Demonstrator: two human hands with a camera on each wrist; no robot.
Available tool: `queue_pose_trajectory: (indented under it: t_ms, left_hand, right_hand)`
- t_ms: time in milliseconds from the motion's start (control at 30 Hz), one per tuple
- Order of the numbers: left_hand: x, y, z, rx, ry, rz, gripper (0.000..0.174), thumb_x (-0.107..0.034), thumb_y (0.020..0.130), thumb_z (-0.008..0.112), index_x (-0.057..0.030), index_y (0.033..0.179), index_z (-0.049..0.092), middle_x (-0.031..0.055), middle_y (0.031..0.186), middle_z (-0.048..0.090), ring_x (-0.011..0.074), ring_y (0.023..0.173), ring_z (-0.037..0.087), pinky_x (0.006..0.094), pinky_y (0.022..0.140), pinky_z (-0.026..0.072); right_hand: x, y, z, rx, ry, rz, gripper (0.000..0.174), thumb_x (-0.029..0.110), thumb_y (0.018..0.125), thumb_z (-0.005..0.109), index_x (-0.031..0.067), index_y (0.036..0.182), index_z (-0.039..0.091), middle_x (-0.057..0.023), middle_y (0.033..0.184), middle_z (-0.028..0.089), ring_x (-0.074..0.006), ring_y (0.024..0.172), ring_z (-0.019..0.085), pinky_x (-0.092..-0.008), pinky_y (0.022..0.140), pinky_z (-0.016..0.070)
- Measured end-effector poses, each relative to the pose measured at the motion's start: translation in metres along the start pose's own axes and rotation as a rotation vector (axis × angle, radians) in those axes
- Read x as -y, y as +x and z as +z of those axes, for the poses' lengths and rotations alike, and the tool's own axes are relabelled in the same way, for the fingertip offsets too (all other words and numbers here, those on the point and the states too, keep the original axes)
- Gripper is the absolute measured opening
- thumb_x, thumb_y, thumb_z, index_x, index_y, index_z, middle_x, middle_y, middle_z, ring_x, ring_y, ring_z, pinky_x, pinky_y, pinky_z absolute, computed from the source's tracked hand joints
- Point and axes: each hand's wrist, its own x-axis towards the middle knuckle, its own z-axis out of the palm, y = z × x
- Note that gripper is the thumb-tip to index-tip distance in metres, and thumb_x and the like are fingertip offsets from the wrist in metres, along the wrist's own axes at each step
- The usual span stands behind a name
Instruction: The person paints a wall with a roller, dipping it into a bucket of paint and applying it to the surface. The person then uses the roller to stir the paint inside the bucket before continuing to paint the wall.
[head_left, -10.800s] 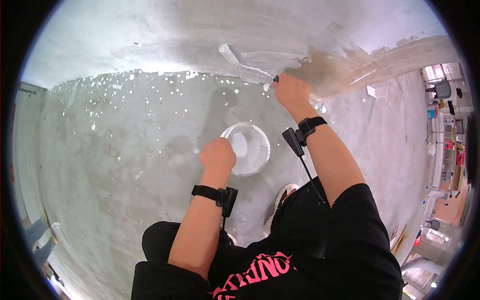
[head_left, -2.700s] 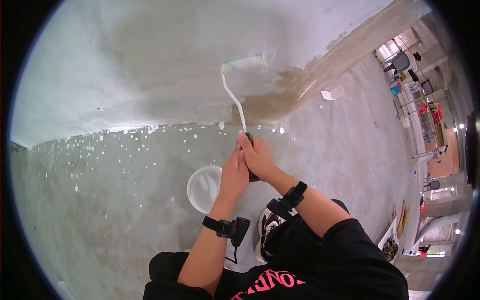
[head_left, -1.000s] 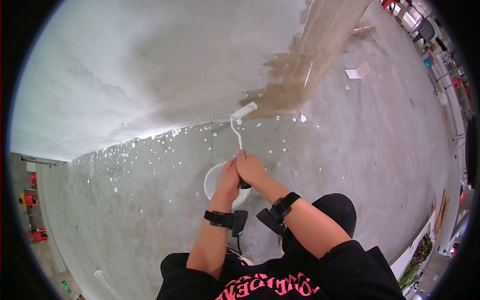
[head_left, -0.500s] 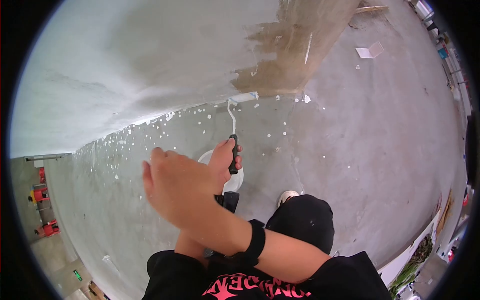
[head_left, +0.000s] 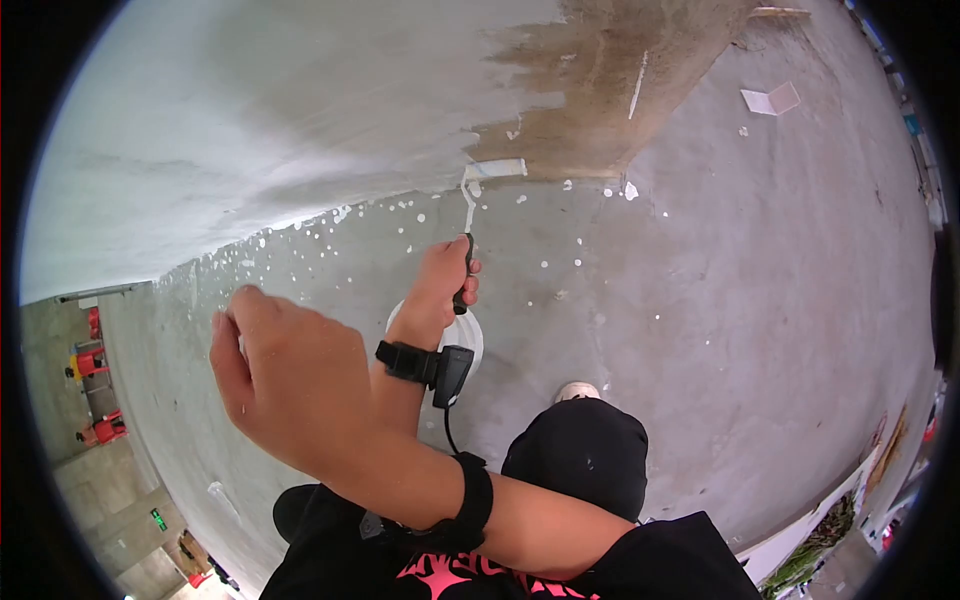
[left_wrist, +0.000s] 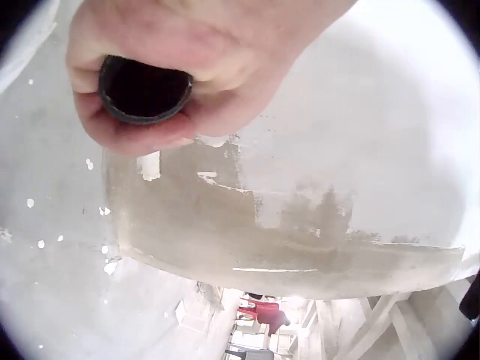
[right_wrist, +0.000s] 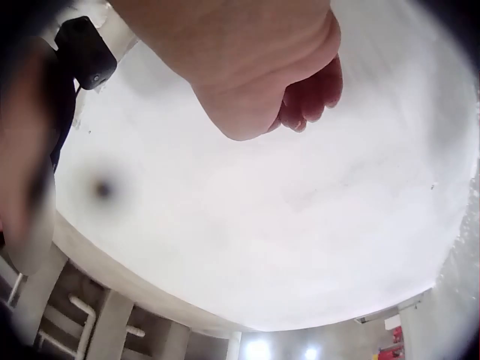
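Note:
The left hand (head_left: 440, 280) grips the black handle (head_left: 463, 290) of a paint roller, its fingers curled round it. Against the foot of the wall, beside the brown unpainted patch, lies the white roller head (head_left: 497, 169). In the left wrist view the left hand (left_wrist: 180, 67) surrounds the round handle end (left_wrist: 146, 91). Crossed over the left forearm, the right hand (head_left: 300, 385) is off to the left with loosely bent fingers and nothing held. The right wrist view shows that right hand (right_wrist: 277, 82) in front of the white wall. Below the left hand, a white bucket (head_left: 470, 345) is partly hidden by the forearm.
White paint spots dot the grey floor (head_left: 700, 350) along the wall (head_left: 300, 100). A folded white card (head_left: 770, 99) lies at the upper right. Red items (head_left: 103, 429) stand at the far left. A board with green plant matter (head_left: 820, 545) is at the lower right.
The right hand, on the handle with the left hand a second ago, has let go and swung left across the left forearm. The roller head has moved down to the wall's foot.

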Motion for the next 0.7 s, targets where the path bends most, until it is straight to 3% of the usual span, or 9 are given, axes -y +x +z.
queue_pose_trajectory:
  t_ms: [67,167,367,533,700]
  left_hand:
    - [-0.003,-0.016,0.004,-0.015,-0.031,0.025,0.020,-0.026,0.099,0.046,-0.0066,0.093,0.047,0.0021,0.069,0.049,0.0071,0.042,0.039,0.0231,0.035,0.0310]
    - [-0.009,-0.037,0.009,-0.044,-0.040,0.029,0.021,-0.027,0.100,0.045,-0.0063,0.094,0.047,0.0014,0.068,0.048,0.0072,0.042,0.039,0.0235,0.034,0.0309]
    - [-0.012,-0.071,0.013,-0.087,-0.027,0.117,0.023,-0.028,0.101,0.044,-0.0055,0.098,0.049,0.0009,0.068,0.047,0.0067,0.039,0.037,0.0230,0.032,0.0288]
    - [-0.020,-0.104,0.017,-0.122,-0.065,0.161,0.024,-0.027,0.102,0.041,-0.0052,0.092,0.046,0.0010,0.065,0.047,0.0070,0.035,0.036,0.0251,0.031,0.0290]
    - [-0.015,-0.089,0.015,-0.125,-0.059,0.145,0.025,-0.027,0.102,0.041,-0.0051,0.093,0.046,0.0014,0.064,0.047,0.0074,0.034,0.037,0.0253,0.030,0.0291]
  right_hand:
    - [0.000,0.008,-0.010,-0.156,0.082,-0.051,0.017,0.010,0.088,0.058,0.0041,0.075,0.050,-0.0105,0.059,0.054,-0.0297,0.051,0.056,-0.0402,0.046,0.0408]
    - [-0.002,0.013,-0.014,-0.214,0.157,-0.068,0.015,0.007,0.087,0.059,0.0037,0.075,0.050,-0.0102,0.059,0.053,-0.0288,0.049,0.054,-0.0386,0.045,0.0394]
    - [-0.010,0.017,-0.010,-0.188,0.211,-0.129,0.015,0.005,0.086,0.059,0.0031,0.075,0.048,-0.0087,0.057,0.049,-0.0271,0.046,0.050,-0.0375,0.044,0.0368]
    - [-0.017,0.023,-0.017,-0.202,0.237,-0.180,0.015,0.001,0.083,0.061,0.0030,0.075,0.048,-0.0070,0.056,0.047,-0.0250,0.044,0.047,-0.0365,0.042,0.0340]
    - [-0.020,0.032,-0.026,-0.239,0.263,-0.228,0.015,-0.002,0.080,0.062,0.0028,0.075,0.049,-0.0059,0.055,0.046,-0.0228,0.042,0.045,-0.0355,0.041,0.0325]
